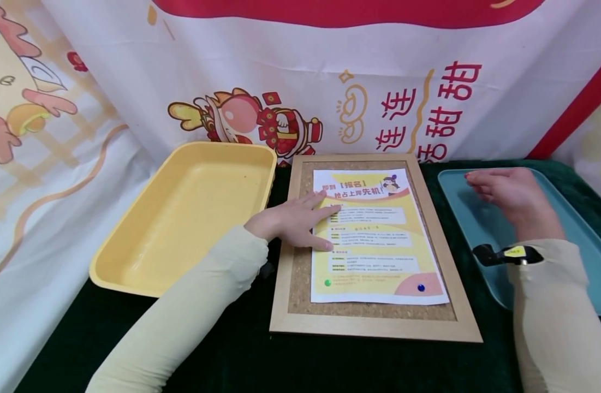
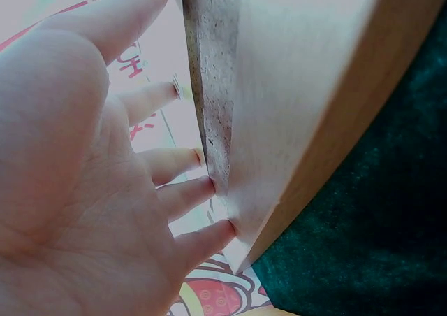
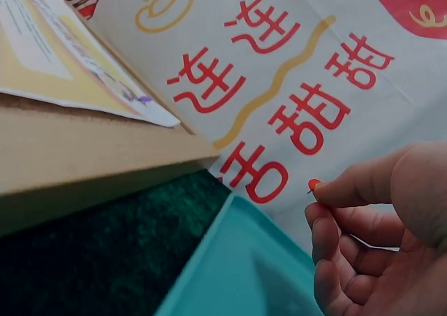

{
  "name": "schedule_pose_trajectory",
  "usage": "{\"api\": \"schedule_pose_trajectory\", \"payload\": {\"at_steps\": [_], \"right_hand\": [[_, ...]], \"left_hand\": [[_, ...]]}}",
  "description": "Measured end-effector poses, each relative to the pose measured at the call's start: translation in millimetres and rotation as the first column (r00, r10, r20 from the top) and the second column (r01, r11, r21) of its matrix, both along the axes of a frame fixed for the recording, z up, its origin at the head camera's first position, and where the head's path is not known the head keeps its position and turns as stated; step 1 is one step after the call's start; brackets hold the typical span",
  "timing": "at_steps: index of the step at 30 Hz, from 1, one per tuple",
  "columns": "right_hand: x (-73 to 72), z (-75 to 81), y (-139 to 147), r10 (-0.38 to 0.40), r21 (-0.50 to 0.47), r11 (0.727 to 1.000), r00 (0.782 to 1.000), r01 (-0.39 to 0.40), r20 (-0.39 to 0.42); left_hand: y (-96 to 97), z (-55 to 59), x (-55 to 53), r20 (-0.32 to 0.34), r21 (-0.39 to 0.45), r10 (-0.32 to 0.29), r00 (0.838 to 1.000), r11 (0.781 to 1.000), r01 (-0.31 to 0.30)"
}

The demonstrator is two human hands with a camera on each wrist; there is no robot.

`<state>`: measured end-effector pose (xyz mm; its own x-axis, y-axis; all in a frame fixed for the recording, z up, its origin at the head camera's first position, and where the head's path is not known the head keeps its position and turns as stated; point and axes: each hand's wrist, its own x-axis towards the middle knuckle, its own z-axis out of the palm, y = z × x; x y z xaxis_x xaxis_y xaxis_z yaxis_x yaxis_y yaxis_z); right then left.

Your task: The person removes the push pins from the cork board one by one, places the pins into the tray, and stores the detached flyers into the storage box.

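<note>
A printed yellow sheet [image 1: 369,273] lies on a wood-framed cork board [image 1: 379,312]. A green thumbtack [image 1: 327,283] is at the sheet's lower left and a blue thumbtack [image 1: 421,287] at its lower right. My left hand [image 1: 297,221] rests with spread fingers on the sheet's left edge and the board. Above the blue-green tray [image 1: 482,229], my right hand [image 1: 511,199] pinches a red thumbtack [image 3: 315,184] between thumb and forefinger. The tack's metal point shows in the right wrist view.
To the left of the board stands a yellow plastic bin [image 1: 182,218]. Dark green cloth [image 1: 241,355] covers the table. A printed white cloth [image 1: 379,60] hangs behind the board. A black wrist strap device [image 1: 506,255] sits on the right sleeve.
</note>
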<state>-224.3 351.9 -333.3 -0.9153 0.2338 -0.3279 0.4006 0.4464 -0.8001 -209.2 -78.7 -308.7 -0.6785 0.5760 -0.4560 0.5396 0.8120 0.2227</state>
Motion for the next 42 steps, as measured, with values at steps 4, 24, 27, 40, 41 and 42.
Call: {"api": "schedule_pose_trajectory", "payload": {"at_steps": [4,24,27,40,41,42], "right_hand": [[-0.9,-2.5,4.9,-0.007,0.002,1.000,1.000,0.007,0.013],[-2.3,-13.8,16.6,-0.021,0.042,0.999,0.998,0.019,0.063],[-2.0,-14.6,17.3,-0.032,0.034,0.999,0.997,0.029,0.076],[-1.1,-18.6,23.1,-0.082,0.018,0.997,0.991,0.080,0.109],[-1.4,-19.0,23.2,-0.082,0.017,0.997,0.991,0.080,0.111],[-2.0,-19.8,23.3,-0.084,0.017,0.996,0.990,0.082,0.112]], "left_hand": [[-0.4,-0.2,0.2,0.003,0.003,0.004,1.000,1.000,-0.004],[-2.0,-0.2,0.6,-0.004,0.006,-0.005,1.000,1.000,0.005],[-2.0,-0.8,0.5,-0.006,0.008,-0.006,1.000,1.000,0.006],[-0.5,-1.5,-0.2,-0.018,0.002,-0.023,1.000,1.000,0.023],[-0.6,-1.4,-0.2,-0.017,0.001,-0.021,1.000,1.000,0.021],[-0.6,-1.4,0.0,-0.015,0.001,-0.018,1.000,1.000,0.018]]}}
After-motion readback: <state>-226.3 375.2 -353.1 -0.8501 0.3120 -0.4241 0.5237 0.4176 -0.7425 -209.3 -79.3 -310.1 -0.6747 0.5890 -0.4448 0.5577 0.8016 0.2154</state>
